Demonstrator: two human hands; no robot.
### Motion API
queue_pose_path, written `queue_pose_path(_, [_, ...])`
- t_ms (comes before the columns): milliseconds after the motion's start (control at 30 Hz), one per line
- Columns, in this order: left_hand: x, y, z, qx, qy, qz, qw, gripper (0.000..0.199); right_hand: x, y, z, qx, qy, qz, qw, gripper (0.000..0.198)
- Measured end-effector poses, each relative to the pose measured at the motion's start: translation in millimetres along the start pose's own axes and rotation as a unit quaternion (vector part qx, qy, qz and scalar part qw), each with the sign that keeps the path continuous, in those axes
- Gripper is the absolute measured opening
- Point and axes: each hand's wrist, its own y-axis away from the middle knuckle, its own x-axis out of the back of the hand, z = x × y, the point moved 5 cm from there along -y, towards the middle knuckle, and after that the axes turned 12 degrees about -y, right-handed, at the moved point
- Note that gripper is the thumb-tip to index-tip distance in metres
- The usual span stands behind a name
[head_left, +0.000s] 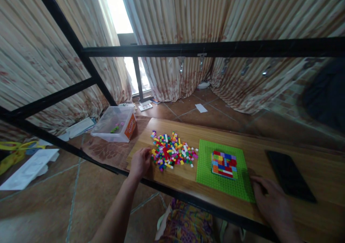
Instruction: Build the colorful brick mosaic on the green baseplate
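Note:
A loose heap of small toy building bricks [172, 151] in many colours lies on the wooden table. At its left edge is my left hand [140, 163], fingers curled together; whatever they may hold is hidden. To the right of the heap lies a green studded baseplate [205, 171]. On it sits a low, roughly square block of joined bricks [224, 164], mostly red, blue, orange and yellow. My right hand [272, 200] rests by the baseplate's right edge, fingers loosely stretched and apart, with nothing visible in them.
A dark phone or tablet [290, 175] lies to the right on the table [258, 153]. Beyond the table's left end, a clear plastic box [113, 124] holds a few green and purple pieces. A black metal frame [188, 50] crosses in front of the curtains [175, 17].

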Motion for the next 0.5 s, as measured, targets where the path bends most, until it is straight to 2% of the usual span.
queue_pose_path(167, [-7.0,-1.5,4.5,0.018,0.036,0.011,0.999,0.028,0.2,0.8,-0.1,0.002,-0.003,0.004,1.0,0.029])
queue_pose_path(333, [1.8,-2.6,12.9,0.021,0.032,0.049,0.998,0.025,0.5,0.5,-1.5,0.01,-0.005,0.008,1.0,0.027])
queue_pose_path(400, [5.7,-3.5,26.4,-0.015,0.027,0.058,0.998,0.022,1.2,0.0,-2.7,0.011,-0.005,0.013,1.0,0.026])
queue_pose_path(500, [4.6,-5.7,56.7,-0.108,0.002,0.041,0.993,0.019,1.3,-0.8,-3.9,0.018,-0.009,0.016,1.0,0.025])
